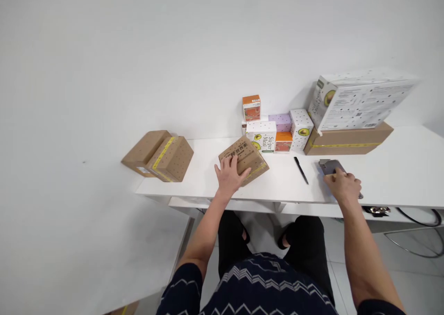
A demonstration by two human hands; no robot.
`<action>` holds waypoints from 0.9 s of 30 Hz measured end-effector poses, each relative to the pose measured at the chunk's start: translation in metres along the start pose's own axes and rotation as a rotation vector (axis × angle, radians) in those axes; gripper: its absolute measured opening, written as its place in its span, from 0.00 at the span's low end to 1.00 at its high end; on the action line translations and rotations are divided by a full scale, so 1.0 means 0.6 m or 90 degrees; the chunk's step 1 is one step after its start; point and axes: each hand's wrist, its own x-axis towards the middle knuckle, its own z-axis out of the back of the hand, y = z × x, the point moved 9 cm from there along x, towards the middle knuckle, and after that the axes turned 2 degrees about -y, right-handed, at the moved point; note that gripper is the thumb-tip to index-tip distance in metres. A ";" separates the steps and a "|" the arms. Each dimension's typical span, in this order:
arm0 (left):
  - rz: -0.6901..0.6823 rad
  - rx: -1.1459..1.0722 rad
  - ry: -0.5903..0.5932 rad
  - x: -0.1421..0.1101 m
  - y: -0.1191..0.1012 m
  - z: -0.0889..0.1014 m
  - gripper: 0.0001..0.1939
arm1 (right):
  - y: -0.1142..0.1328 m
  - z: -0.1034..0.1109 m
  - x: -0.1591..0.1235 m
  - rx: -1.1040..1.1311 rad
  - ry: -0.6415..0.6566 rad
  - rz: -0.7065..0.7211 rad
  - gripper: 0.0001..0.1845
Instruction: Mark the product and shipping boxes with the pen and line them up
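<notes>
My left hand (229,174) lies on a small brown cardboard box (248,155) with dark printing and yellow tape, its fingers spread over the top face. The box sits at an angle on the white table. My right hand (343,185) is closed around a flat grey smartphone (333,166), low over the tabletop or touching it; I cannot tell which. Part of the phone is hidden under my fingers. A black pen (301,170) lies between the two hands, nearer the phone.
Two taped cardboard boxes (176,160) stand at the left end of the white table (204,176). Behind my left hand are a Super Meal box (261,132), orange boxes (251,109) and a purple box (280,121). A large white carton (367,104) rests on a brown box (347,141). Cables (419,222) hang below.
</notes>
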 end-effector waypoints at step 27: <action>0.172 0.198 0.022 -0.016 0.137 0.020 0.27 | 0.550 -0.101 -0.190 0.941 0.568 0.181 0.31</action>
